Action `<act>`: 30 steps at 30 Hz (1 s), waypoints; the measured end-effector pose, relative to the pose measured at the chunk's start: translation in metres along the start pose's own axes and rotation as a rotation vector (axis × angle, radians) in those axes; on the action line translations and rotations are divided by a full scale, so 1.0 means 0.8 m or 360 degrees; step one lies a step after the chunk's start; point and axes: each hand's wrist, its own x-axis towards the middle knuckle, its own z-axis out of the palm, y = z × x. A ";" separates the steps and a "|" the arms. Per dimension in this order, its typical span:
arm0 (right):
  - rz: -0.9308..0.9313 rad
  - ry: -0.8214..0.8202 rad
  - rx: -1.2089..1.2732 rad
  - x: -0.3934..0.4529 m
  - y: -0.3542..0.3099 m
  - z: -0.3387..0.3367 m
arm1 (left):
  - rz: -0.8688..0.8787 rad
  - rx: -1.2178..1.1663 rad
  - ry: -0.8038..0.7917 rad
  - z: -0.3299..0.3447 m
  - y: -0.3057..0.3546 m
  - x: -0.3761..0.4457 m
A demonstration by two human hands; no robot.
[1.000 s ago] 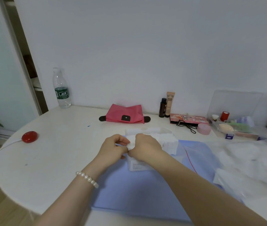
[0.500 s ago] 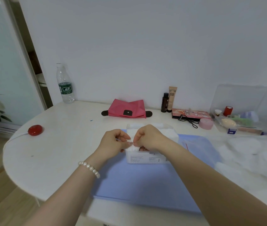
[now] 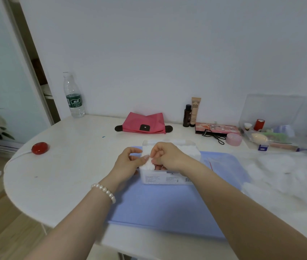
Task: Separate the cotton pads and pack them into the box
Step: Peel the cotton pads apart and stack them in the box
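A clear plastic box (image 3: 165,178) with a printed label stands on a blue mat (image 3: 160,207), white cotton pads (image 3: 190,150) stacked in its right part. Just above the box's left end, my left hand (image 3: 128,162) and my right hand (image 3: 164,156) meet and pinch a small white cotton pad (image 3: 148,161) between their fingertips. The right hand's lower fingers dip inside the box and show through its wall. A pearl bracelet circles my left wrist.
A heap of loose white cotton (image 3: 284,177) lies right of the mat. Along the wall stand a water bottle (image 3: 73,96), a pink pouch (image 3: 144,124), cosmetics tubes (image 3: 192,115), a palette (image 3: 217,128), a pink jar (image 3: 233,139) and a clear organiser (image 3: 269,128). A red button (image 3: 39,148) sits left.
The camera view has tilted up slightly. Both hands stay together over the box's left end, and the pad between the fingertips now shows a little more as the hands part slightly.
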 end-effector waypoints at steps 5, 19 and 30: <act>-0.0041 0.0042 -0.0009 0.003 0.003 -0.001 | -0.0121 -0.0035 0.0050 -0.002 -0.008 0.005; 0.0158 0.0313 -0.1133 -0.086 -0.005 -0.121 | 0.1014 0.0915 0.0080 0.069 0.077 -0.046; 0.0680 0.0584 -0.0933 -0.152 0.091 -0.148 | 0.1129 0.1663 -0.0891 0.235 0.056 -0.069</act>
